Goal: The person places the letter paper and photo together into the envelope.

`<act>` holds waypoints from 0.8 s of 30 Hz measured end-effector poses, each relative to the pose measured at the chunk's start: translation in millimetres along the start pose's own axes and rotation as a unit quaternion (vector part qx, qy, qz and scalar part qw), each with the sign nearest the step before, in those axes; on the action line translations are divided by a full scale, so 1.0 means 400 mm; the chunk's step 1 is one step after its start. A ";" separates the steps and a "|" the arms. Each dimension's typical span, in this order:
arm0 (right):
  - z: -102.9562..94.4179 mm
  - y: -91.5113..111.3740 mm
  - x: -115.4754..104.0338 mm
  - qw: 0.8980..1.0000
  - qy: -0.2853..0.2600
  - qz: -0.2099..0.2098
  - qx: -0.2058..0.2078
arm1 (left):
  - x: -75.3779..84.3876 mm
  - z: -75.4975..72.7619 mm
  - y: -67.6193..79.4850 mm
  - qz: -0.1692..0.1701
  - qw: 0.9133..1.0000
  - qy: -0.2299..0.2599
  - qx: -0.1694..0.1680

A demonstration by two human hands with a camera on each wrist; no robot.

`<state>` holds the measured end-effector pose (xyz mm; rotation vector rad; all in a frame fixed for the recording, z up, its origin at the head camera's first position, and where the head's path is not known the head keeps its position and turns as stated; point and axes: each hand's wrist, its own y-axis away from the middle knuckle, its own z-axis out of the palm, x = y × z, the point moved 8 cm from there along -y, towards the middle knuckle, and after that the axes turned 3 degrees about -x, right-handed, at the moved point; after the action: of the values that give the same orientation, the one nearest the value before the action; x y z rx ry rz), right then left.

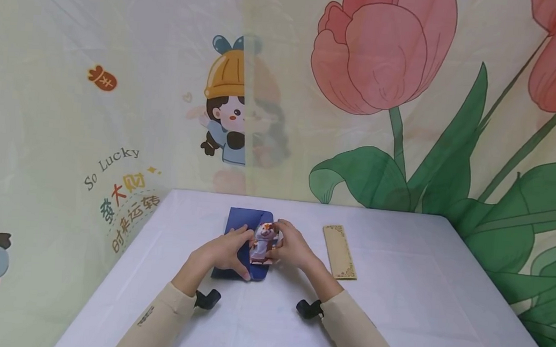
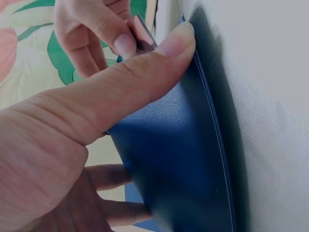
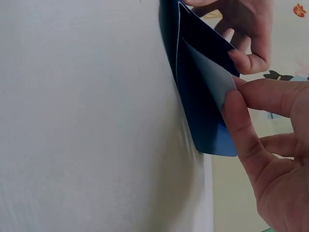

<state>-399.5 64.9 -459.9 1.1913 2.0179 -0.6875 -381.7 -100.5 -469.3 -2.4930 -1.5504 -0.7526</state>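
A dark blue envelope (image 1: 242, 218) lies on the table, its mouth gaping towards the right. My left hand (image 1: 221, 249) grips it across its width, thumb at the near edge and fingers at the far side. A small card (image 1: 262, 245) printed with a cartoon figure stands at the mouth, pinched by my right hand (image 1: 294, 245) between thumb and fingers. In the right wrist view the card's pale back (image 3: 215, 77) reaches between the envelope's panel and its flap (image 3: 199, 121). How deep the card sits is hidden.
To the right of the hands lies a tan rectangular card (image 1: 340, 253) with ornate corners. A white cloth (image 1: 420, 291) covers the table. Behind it hangs a printed backdrop (image 1: 277, 184) with tulips and cartoon figures. Black camera mounts (image 1: 208, 299) sit at both wrists.
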 end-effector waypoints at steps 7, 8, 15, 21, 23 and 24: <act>0.018 -0.008 -0.001 1.000 -0.003 0.004 0.002 | -0.003 0.002 0.001 -0.007 1.000 0.002 -0.003; 0.019 -0.008 -0.002 1.000 -0.004 0.003 0.004 | -0.003 0.001 0.000 -0.006 1.000 0.002 -0.002; 0.025 -0.012 -0.015 0.999 0.029 -0.009 0.015 | -0.001 -0.002 0.001 -0.001 1.000 0.004 -0.003; 0.037 -0.010 -0.032 0.999 0.001 -0.033 0.004 | 0.000 -0.002 0.002 0.006 1.000 0.008 -0.002; 0.039 -0.010 -0.031 0.999 -0.014 -0.031 0.007 | 0.001 -0.003 0.002 0.009 1.000 0.008 -0.001; 0.040 -0.011 -0.030 0.999 -0.018 -0.028 0.009 | 0.001 -0.003 0.002 0.010 1.000 0.007 0.000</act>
<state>-394.6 45.1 -460.1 1.1287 2.0254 -0.7510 -381.4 -100.9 -468.1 -2.4934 -1.5190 -0.7672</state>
